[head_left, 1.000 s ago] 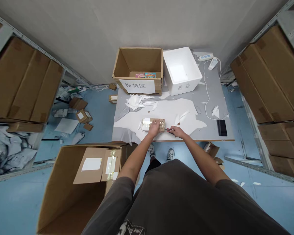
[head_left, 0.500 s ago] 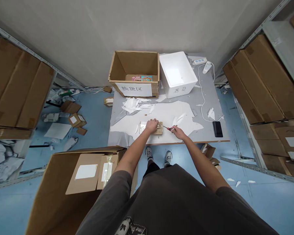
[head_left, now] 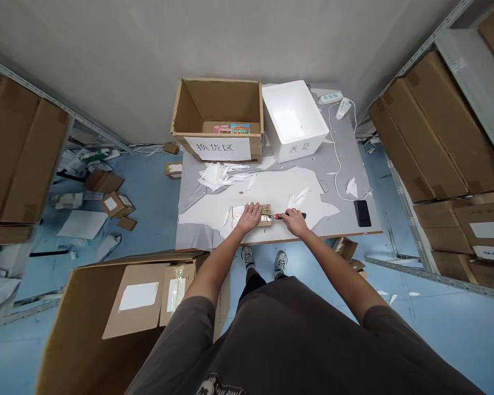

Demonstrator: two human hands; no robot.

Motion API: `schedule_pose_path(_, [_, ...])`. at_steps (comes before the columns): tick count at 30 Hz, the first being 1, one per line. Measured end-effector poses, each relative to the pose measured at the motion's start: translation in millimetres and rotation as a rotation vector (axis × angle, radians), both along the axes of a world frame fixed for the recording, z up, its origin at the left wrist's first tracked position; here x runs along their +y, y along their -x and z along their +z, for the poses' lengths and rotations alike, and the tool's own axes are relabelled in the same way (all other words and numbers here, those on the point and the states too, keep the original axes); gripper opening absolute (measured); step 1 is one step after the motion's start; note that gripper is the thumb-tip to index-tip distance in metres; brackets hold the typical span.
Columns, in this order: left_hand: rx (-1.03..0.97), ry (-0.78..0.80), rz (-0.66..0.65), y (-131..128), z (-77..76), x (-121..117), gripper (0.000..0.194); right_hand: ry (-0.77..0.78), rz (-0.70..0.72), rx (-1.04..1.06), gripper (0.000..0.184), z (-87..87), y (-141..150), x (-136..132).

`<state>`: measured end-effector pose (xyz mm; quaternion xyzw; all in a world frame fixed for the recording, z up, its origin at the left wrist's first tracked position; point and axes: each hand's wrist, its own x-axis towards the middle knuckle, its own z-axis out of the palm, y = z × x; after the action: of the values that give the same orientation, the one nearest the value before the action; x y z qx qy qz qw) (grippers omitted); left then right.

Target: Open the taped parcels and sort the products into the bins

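Cardboard parcel (head_left: pixel 265 210) flat on desk (head_left: pixel 354 159), lower centre of frame; left hand (head_left: pixel 250 215) pressing it, fingers (head_left: pixel 254 209) spread; right hand (head_left: pixel 294 222), fingers (head_left: pixel 286 218) closed on red-handled utility knife (head_left: pixel 277 216), blade at parcel's taped edge.

A white foam box (head_left: pixel 293 149) beside an open cardboard box (head_left: pixel 218 100), with a black smartphone (head_left: pixel 363 213) and a power strip (head_left: pixel 330 97) on the gray table (head_left: pixel 197 236).

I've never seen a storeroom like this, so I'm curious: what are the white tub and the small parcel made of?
The white tub looks like moulded foam, given its thick matte walls, though it could be plastic. The small parcel looks like brown cardboard, wrapped with glossy clear tape.
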<state>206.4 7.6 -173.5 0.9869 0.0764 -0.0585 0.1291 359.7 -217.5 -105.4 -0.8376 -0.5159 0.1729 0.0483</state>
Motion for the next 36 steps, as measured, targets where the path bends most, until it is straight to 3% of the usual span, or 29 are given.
schedule_pose_path(4, [-0.055,0.018,0.011,1.1,-8.0,-1.5,0.061,-0.010,-0.006,-0.049,0.037,-5.6,2.2,-5.1])
schedule_pose_path(11, [-0.089,0.025,0.036,1.9,-0.6,-3.7,0.054,-0.031,0.021,-0.076,0.037,-10.3,-9.8,-8.3])
schedule_pose_path(16, [-0.036,0.048,0.053,0.0,11.6,-6.7,0.055,-0.041,0.010,-0.010,0.037,-9.0,-14.5,-9.3])
schedule_pose_path(21, [0.078,0.075,0.047,-0.4,36.1,-3.2,0.059,-0.056,-0.022,0.090,0.038,6.1,-14.6,-20.1])
schedule_pose_path(25, [0.138,0.081,-0.007,6.3,59.1,8.9,0.070,-0.179,-0.165,0.223,0.039,18.8,-12.2,-24.7])
schedule_pose_path(30, [0.291,0.076,-0.035,14.7,80.5,28.0,0.105,-0.514,-0.533,0.620,0.054,23.5,1.3,-7.9])
schedule_pose_path(33, [0.331,0.051,0.037,14.7,87.7,28.0,0.108,-0.669,-0.702,0.855,0.067,24.7,11.5,7.0])
schedule_pose_path(36, [0.351,0.020,0.222,11.2,88.2,13.2,0.109,-0.758,-0.819,0.980,0.072,26.8,20.1,18.1])
